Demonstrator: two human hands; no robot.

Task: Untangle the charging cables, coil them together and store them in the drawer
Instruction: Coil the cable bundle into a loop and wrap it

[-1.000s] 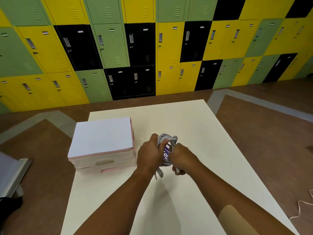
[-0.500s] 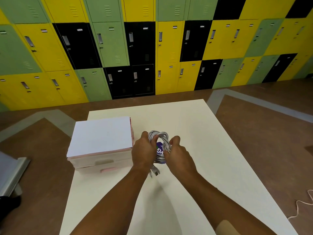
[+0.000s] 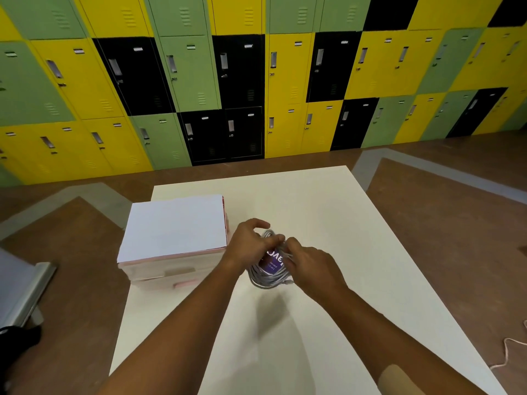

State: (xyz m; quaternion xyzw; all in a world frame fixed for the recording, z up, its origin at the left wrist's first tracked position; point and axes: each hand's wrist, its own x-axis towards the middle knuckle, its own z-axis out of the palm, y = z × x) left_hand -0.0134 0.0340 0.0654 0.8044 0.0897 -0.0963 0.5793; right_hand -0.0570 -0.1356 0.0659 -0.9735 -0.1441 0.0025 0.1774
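The fingers (image 3: 275, 238) of the left hand (image 3: 248, 248) curl over the top of a grey cable coil (image 3: 266, 277), thumb side pressed to its left flank, while one finger arches up clear of the loops. The fingers (image 3: 293, 243) of the right hand (image 3: 312, 269) bend in from the other side and pinch strands at the coil's upper right edge, so both hands hold the bundle between them. A purple label (image 3: 272, 259) with white lettering wraps the middle of the coil and shows in the gap between the hands; the lettering is too blurred to read. A plug end pokes out at the coil's lower right. The coil sits just right of the drawer unit (image 3: 174, 232), near it but apart, and its shadow falls on the table (image 3: 328, 203) closer to the person. The unit has a white top and pale pink sides, and the drawer fronts facing the person look pushed in. A tan patch (image 3: 396, 380) lies on the right forearm. Beyond the table are a brown floor (image 3: 427, 223) and a wall of green, yellow and black lockers (image 3: 242, 81). A thin cord (image 3: 510, 353) trails on the floor at far right.
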